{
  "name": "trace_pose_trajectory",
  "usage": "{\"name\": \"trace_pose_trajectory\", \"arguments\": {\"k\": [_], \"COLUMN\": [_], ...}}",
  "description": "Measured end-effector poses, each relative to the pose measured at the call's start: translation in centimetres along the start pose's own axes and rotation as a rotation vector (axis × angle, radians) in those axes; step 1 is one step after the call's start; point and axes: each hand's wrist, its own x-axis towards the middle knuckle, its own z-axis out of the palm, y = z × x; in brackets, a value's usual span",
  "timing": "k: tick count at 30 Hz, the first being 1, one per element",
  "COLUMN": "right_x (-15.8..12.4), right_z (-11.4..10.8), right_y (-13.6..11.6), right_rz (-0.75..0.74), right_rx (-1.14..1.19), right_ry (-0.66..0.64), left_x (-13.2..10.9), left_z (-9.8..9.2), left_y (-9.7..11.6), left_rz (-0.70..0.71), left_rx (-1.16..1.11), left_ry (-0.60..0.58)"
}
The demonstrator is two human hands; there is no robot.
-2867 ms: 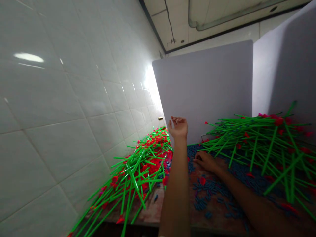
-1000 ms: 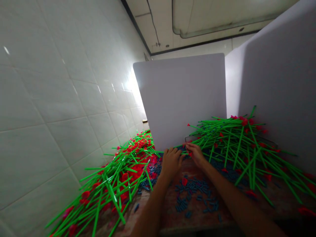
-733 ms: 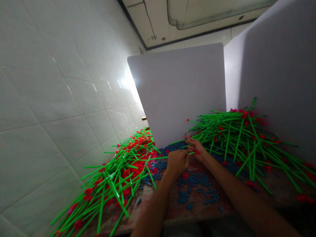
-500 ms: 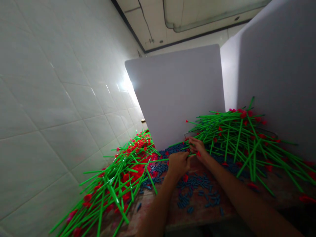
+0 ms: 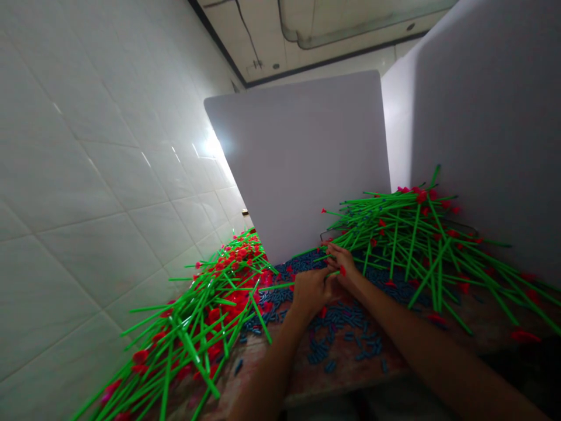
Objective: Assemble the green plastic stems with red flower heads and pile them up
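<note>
My left hand [image 5: 312,290] is closed around a thin green stick [image 5: 277,286], which sticks out on both sides of the fist. A red cup-shaped tip [image 5: 342,270] shows at its right end, beside my right wrist. Just beyond, my right hand [image 5: 340,260] has its fingers pinched together; what they hold is too small to make out. Under and around both hands, many small dark blue cylindrical pieces [image 5: 346,316] are strewn over the worn tabletop [image 5: 324,383].
A heap of green sticks with red cup ends [image 5: 205,327] lies on the left along the tiled wall [image 5: 109,245]. Another pile of green sticks [image 5: 407,234] rises on the right. An upright pale panel [image 5: 302,164] stands behind the hands, and a second panel [image 5: 482,134] on the right.
The whole view has shifted slightly, so everything sits a little further left. Both hands keep nearly the same pose, and the green stick remains in my left hand.
</note>
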Motion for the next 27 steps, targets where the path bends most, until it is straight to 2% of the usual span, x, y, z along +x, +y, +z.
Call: {"name": "trace_pose_trajectory", "arguments": {"k": [11, 17, 27], "right_x": [-0.1, -0.28, -0.95], "right_z": [0.13, 0.44, 0.76], "right_y": [0.24, 0.46, 0.19], "right_rz": [0.013, 0.05, 0.078], "right_rx": [-0.02, 0.005, 0.01], "right_ry": [0.087, 0.227, 0.158], "left_x": [-0.08, 0.05, 0.09], "left_z": [0.29, 0.54, 0.91], "left_y": [0.45, 0.25, -0.42], "left_rz": [-0.062, -0.03, 0.005], "left_rx": [0.067, 0.08, 0.063], "left_ry": [-0.007, -0.009, -0.036]}}
